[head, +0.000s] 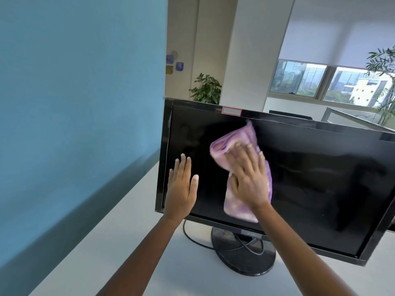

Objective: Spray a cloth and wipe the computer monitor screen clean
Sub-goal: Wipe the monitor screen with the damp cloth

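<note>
cloth [241, 171] pinned flat on screen [310, 178] under right hand [249, 182] | left hand [181, 189] at 9 o'clock, fingers spread, holding nothing

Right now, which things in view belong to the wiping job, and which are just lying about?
In the job: monitor, purple cloth, right hand pressing it, left hand flat on the screen.

Lying about: cable, potted plant, wall stickers, desk.

No text can be read; the red-edged label [231, 111] on the monitor's [320, 167] top bezel is blurred.
</note>
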### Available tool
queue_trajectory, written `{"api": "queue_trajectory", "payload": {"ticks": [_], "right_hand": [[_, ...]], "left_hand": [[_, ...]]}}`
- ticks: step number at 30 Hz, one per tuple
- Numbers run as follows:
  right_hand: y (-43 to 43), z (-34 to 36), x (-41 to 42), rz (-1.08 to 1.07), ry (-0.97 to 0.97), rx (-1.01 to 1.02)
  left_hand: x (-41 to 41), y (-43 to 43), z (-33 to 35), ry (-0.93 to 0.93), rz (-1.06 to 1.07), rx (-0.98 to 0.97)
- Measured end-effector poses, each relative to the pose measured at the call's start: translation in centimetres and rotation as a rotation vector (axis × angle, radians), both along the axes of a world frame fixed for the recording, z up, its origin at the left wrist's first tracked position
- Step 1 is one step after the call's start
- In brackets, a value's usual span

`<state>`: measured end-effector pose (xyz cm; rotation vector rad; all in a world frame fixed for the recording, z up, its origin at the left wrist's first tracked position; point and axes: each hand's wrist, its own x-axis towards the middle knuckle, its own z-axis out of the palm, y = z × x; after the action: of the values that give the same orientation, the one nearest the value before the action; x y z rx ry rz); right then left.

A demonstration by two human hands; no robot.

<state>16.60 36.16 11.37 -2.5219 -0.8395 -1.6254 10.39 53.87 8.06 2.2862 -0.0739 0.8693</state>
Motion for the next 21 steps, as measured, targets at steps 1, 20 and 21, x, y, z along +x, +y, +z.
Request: {"api": "queue_trajectory", "payload": {"ticks": [1,20,21], "right_hand": [[0.1,-1.6,-0.4,0.013,0.044,-0.075],[-7.2,4.1,1.1,0.054,-0.168,-0.264],[-7.6,5.2,1.4,0.069,-0.176,-0.127]], "left_hand": [[0.1,-0.3,0.1,-0.005,0.022,0.027],[4.3,-4.3,12.9,-0.239,0.142,0.548],[4.5,-4.4,13.0,-0.231,0.137,0.539]]}}
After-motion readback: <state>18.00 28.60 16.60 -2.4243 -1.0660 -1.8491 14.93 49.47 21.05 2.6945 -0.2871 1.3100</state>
